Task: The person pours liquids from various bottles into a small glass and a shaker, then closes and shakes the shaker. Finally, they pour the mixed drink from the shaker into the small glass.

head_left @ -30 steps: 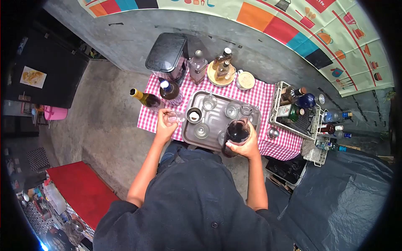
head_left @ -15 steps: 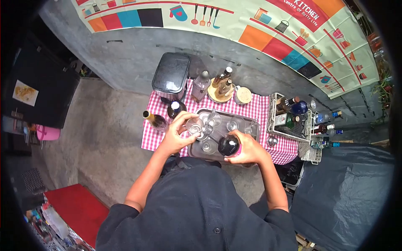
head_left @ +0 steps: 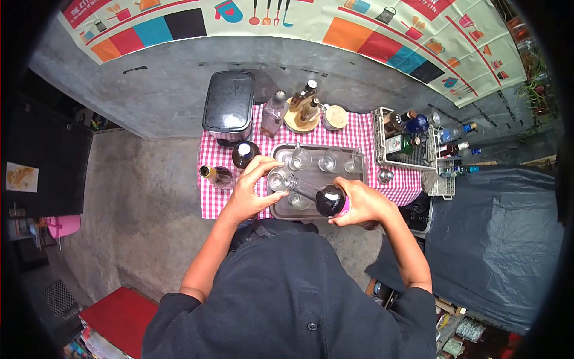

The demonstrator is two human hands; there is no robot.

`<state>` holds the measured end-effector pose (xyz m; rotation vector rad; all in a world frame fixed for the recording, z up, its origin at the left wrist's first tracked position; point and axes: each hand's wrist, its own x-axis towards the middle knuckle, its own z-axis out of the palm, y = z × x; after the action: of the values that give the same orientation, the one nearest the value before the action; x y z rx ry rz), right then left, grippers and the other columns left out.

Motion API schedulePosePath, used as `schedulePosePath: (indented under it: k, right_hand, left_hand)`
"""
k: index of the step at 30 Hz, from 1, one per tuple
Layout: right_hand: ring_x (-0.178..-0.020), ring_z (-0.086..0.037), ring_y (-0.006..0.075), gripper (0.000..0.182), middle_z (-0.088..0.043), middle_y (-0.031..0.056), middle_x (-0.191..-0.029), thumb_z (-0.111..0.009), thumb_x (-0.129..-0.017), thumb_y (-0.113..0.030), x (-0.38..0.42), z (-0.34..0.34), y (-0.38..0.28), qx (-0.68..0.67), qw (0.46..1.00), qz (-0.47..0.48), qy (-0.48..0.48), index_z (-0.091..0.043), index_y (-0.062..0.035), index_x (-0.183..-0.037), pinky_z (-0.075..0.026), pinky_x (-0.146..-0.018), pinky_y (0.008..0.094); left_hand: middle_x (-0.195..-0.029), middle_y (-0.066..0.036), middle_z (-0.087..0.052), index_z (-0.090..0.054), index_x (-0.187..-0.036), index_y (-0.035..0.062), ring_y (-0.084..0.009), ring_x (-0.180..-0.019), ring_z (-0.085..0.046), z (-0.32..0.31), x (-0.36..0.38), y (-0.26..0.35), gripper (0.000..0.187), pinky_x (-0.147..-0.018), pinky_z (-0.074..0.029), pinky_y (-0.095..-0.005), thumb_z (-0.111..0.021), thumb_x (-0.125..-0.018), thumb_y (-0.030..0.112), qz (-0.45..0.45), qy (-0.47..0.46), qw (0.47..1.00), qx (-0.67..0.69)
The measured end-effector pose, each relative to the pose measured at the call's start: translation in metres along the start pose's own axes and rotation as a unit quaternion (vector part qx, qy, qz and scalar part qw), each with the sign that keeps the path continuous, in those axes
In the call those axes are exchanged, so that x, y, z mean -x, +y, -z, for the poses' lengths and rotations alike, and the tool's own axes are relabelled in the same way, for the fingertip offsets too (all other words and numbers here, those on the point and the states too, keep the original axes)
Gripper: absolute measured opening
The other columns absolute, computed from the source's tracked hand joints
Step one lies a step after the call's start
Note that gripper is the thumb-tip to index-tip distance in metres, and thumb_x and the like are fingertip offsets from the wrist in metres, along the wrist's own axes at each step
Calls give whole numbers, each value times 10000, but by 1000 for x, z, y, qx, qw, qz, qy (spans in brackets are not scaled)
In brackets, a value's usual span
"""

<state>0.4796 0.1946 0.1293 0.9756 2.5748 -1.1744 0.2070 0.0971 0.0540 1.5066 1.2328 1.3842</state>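
My left hand [head_left: 254, 188] is closed round a clear glass [head_left: 278, 179] over the left part of a grey tray [head_left: 335, 213]. In my right hand [head_left: 359, 203] is a dark bottle [head_left: 330, 201] with a pink label, tilted so its clear neck points left to the glass mouth. Whether liquid runs between them is too small to tell. More clear glasses stand on the tray: one behind [head_left: 300, 158], one at the back middle [head_left: 328, 161], one at the back right [head_left: 354, 163] and one [head_left: 298, 200] under the bottle neck.
On the checkered cloth [head_left: 209, 194] stand a gold-topped bottle [head_left: 218, 176], a dark bottle [head_left: 244, 154], a black-lidded bin [head_left: 229, 102], a clear bottle [head_left: 274, 116], a plate with two bottles [head_left: 302, 124], a mug [head_left: 335, 117] and a wire basket of bottles [head_left: 379, 139].
The view has shifted, so the table sits further left. The bottle's neck now shows more plainly, stretched toward the glass. Both hands keep their holds.
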Motion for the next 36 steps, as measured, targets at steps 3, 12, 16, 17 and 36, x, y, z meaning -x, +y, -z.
schedulePosePath:
  k: [3,12,16,17,36]
  right_hand:
    - [-920,-684,387,771,-679,251,-945,-861,-586,-378,2,4,-2,4,1000,6,2,-533,66,-1124,-545,-803,421]
    - [-869,-678,417,698,-666,286,-863,-832,-603,-371,14,21,-4,39,999,-8,-27,-546,90,-1042,-538,-763,454]
    - [-850,-675,423,662,-664,281,-841,-828,-604,-373,19,29,6,23,999,-7,-42,-549,81,-997,-533,-742,462]
    - [-850,-675,423,662,-664,281,-841,-828,-604,-373,21,31,8,22,999,-5,-42,-549,81,-997,-533,-742,462]
    - [-796,-676,417,627,-661,275,-807,-822,-601,-366,42,61,80,55,994,30,-90,-556,82,-950,-538,-712,451]
  left_hand:
    - [-1146,-114,-605,-640,-1181,27,-243,-1072,-598,1,-1,4,550,-938,-479,-358,-847,-677,98,-6,-3,1000,-24]
    - [-1114,-114,-613,-646,-1161,14,-248,-1065,-592,-15,1,12,580,-947,-464,-363,-871,-633,93,-8,11,998,-66]
    - [-1121,-125,-607,-642,-1169,9,-264,-1064,-593,-30,0,16,556,-936,-469,-369,-860,-665,100,-10,17,996,-83]
    - [-1120,-123,-606,-643,-1169,14,-261,-1063,-592,-34,1,15,554,-935,-469,-368,-861,-667,99,-5,26,996,-81]
    - [-1126,-117,-612,-644,-1166,11,-244,-1062,-598,-123,-1,5,580,-937,-473,-349,-866,-633,57,20,102,987,-121]
